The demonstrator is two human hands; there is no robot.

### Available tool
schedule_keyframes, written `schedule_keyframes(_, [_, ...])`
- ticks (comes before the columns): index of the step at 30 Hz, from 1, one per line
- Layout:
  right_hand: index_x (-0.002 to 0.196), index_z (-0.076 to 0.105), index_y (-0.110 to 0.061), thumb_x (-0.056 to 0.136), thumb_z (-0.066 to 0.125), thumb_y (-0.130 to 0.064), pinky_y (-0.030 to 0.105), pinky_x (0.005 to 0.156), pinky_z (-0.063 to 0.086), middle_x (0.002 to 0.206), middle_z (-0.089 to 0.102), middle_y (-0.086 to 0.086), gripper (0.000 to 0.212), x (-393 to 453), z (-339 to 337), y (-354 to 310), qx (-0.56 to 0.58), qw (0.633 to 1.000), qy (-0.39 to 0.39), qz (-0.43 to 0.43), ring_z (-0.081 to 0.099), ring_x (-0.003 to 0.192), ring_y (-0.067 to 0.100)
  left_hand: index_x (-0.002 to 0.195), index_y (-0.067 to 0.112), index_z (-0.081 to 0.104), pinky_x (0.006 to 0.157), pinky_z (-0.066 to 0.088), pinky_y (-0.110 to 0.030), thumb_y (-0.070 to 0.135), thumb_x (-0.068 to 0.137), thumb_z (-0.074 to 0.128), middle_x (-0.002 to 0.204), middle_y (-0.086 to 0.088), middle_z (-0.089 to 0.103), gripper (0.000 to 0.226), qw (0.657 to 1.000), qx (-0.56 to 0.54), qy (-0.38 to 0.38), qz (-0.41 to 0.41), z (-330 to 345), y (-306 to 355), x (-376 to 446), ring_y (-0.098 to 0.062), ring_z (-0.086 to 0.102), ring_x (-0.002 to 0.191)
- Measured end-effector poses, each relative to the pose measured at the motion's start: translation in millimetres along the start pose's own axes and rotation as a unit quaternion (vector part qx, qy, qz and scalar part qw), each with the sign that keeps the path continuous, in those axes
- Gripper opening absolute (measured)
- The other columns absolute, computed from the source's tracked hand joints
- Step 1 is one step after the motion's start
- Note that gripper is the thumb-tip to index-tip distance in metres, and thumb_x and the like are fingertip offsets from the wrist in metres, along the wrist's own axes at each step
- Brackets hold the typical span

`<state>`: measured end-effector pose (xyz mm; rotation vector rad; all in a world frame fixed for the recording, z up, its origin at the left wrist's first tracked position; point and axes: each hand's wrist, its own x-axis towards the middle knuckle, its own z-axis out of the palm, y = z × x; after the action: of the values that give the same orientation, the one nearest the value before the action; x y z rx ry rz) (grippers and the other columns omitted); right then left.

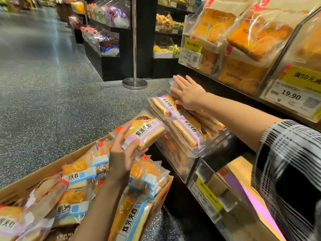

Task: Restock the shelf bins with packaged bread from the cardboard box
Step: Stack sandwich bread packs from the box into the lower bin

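Holding a purple-label bread pack (145, 130) just left of the clear shelf bin (175, 164), your left hand (124, 152) has its fingers (121, 134) and thumb curled round the pack's near end. The pack sits above the far corner of the cardboard box (52, 168), which lies below and left of the bin and is heaped with blue-label bread packs (78, 176). Inside the bin, more purple-label packs (186, 130) lie stacked. Your right hand (188, 93) reaches over the bin's far end with fingers straight and spread, palm pressing flat on the stacked packs there. Above the bin, an upper shelf carries large toast bags (257, 34) behind yellow price tags (193, 44). Left of the bin, a metal post base (135, 83) stands on the speckled floor (43, 101).
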<state>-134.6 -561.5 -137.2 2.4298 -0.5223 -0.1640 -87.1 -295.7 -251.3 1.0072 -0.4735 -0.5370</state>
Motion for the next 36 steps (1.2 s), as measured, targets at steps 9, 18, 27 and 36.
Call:
schedule_keyframes(9, [0.151,0.021,-0.02,0.083,0.068,-0.043,0.027,0.111,0.017,0.155,0.027,0.011,0.086,-80,-62,-45,0.352,0.914,0.096,-0.177,0.025,0.142,0.021,0.151,0.033,0.015,0.059,0.056,-0.025,-0.013,0.088,0.05,0.132,0.023,0.043,0.086,0.999,-0.048,-0.012,0.008,23,6,3,-0.005,0.067,0.081])
schedule_keyframes(18, [0.141,0.043,-0.015,0.086,0.058,-0.01,0.043,0.071,0.053,0.118,0.059,0.015,0.057,-112,-42,-60,0.124,0.954,0.209,-0.177,0.059,0.103,0.034,0.149,0.04,0.011,0.071,0.06,-0.039,0.014,0.099,0.037,0.117,0.017,0.062,0.062,0.987,-0.127,-0.082,-0.055,42,8,-1,-0.013,0.07,0.093])
schedule_keyframes(27, [0.153,0.0,-0.021,0.095,0.051,-0.019,0.031,0.057,0.035,0.124,0.043,0.017,0.077,-136,-22,-9,0.04,0.99,0.107,0.077,0.053,0.098,0.029,0.128,0.034,0.046,0.114,0.011,-0.021,0.014,0.095,0.054,0.144,0.012,0.035,0.039,0.935,0.278,-0.21,0.06,62,-32,-3,-0.001,0.018,0.138])
schedule_keyframes(36, [0.129,0.042,-0.006,0.094,0.053,-0.023,0.033,0.065,0.046,0.101,0.059,0.012,0.039,-111,-23,-42,-0.201,0.971,-0.019,0.129,0.058,0.092,0.027,0.113,0.035,0.062,0.107,0.001,-0.015,0.006,0.093,0.054,0.156,0.011,0.021,0.036,0.897,0.335,-0.278,0.079,64,-39,-7,-0.006,-0.005,0.146])
